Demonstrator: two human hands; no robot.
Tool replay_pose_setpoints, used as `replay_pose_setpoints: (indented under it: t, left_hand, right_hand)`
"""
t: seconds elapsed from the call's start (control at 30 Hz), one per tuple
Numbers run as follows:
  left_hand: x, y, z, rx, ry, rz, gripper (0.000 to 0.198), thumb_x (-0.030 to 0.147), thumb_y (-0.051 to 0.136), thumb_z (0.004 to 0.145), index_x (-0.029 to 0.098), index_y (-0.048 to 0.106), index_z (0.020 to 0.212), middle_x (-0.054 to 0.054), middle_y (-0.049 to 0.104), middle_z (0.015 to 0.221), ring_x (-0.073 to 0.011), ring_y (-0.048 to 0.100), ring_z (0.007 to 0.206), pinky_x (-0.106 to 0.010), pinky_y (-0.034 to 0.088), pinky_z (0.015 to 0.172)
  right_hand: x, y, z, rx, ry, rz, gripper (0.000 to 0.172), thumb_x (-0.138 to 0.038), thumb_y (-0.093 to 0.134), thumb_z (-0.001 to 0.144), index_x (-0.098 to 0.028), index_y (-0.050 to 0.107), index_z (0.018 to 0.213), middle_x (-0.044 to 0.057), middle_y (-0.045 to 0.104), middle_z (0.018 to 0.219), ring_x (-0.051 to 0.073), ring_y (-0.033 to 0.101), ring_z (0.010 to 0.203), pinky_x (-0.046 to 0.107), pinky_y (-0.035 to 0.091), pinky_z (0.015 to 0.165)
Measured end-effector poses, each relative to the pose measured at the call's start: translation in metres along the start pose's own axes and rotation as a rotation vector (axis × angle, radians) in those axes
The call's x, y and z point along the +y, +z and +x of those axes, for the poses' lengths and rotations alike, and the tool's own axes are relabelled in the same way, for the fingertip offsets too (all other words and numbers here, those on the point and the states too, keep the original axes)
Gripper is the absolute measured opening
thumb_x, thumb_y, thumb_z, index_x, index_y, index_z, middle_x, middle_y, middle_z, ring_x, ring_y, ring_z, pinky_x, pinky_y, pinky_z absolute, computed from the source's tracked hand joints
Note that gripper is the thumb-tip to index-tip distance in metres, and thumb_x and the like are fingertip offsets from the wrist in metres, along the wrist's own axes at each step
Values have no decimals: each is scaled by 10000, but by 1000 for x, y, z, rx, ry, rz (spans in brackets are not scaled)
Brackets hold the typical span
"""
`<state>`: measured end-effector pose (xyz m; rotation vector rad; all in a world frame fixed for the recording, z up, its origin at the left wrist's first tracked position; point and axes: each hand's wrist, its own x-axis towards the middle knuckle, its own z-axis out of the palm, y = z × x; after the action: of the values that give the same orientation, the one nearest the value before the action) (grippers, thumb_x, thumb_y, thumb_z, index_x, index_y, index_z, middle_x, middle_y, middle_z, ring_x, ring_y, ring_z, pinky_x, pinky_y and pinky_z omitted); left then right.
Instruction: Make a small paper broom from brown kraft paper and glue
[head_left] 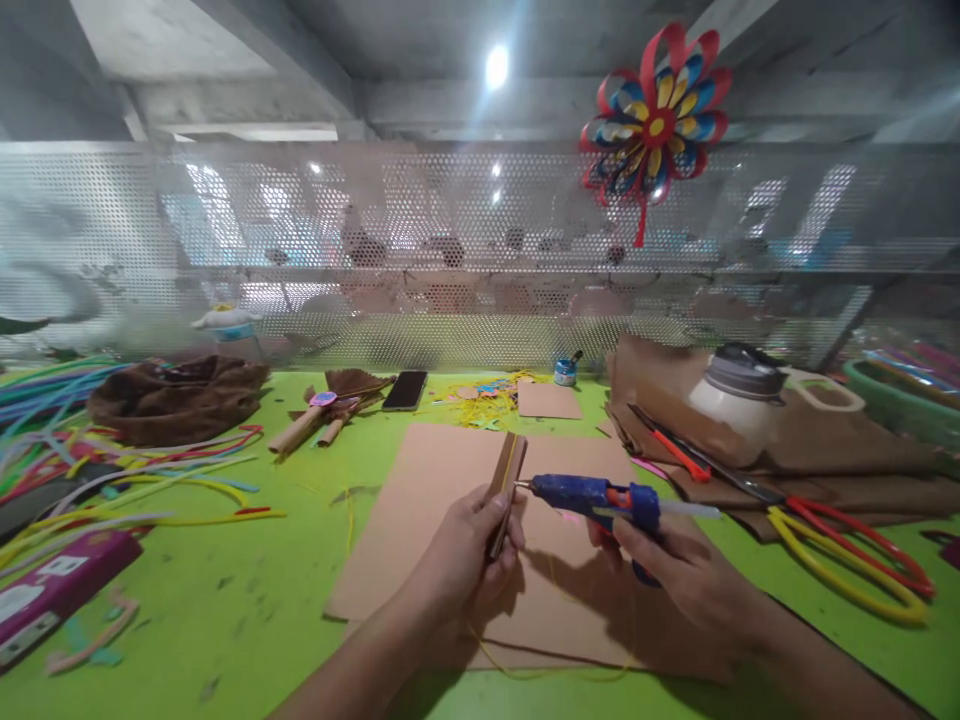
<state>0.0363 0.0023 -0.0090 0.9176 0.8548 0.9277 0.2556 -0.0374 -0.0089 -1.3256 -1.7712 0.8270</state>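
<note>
My left hand (pixel 472 545) is closed around a folded brown paper strip (pixel 505 480), held upright with a thin yellow string running along it. My right hand (pixel 675 575) grips a blue glue gun (pixel 600 497), its nozzle touching the right side of the strip near its top. Both hands hover over a brown cardboard sheet (pixel 427 500) lying on the green table (pixel 225 600).
Coloured plastic strips (pixel 112 470) and a brown bundle (pixel 176 398) lie at left, a pink box (pixel 52 590) at the near left. A phone (pixel 405 390), paper scraps, a small jar (pixel 565 372), brown paper with a white jug (pixel 739 395), scissors (pixel 847 540) at right. Paper pinwheel (pixel 652 120) on mesh screen.
</note>
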Motion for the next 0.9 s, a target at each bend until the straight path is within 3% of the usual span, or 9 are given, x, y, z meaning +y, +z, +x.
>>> replay_pose_setpoints:
  t: [0.33,0.47,0.67,0.9]
  left_hand:
    - [-1,2,-1,24,-60,-12,337,427,636,752,149,563,929,36,523,563,-28,398,375,-113,223,358]
    - [0,1,-1,-11,-46,12,324,431,606,776,145,559,920,32,534,560,-23,342,346,-125,173,331]
    - [0,0,-2,-16,-64,13,335,423,602,779,137,573,950,16,555,590,-37,424,396,-123,184,353]
    - [1,1,-3,-14,-42,73,369,458,586,779,135,563,955,27,542,577,-35,390,368,-133,193,347]
  right_hand:
    - [6,0,1,-7,52,9,422,-526,458,886,-176,667,779,36,587,690,171,529,664,285,401,619]
    - [4,-1,2,-30,75,49,462,-553,435,885,-161,655,777,35,566,663,163,514,639,276,394,594]
    - [4,-2,3,20,79,93,460,-548,444,884,-151,642,762,31,555,644,145,496,596,260,382,553]
    - [4,-2,4,62,54,75,446,-537,459,879,-158,639,728,23,541,623,142,478,582,255,367,534]
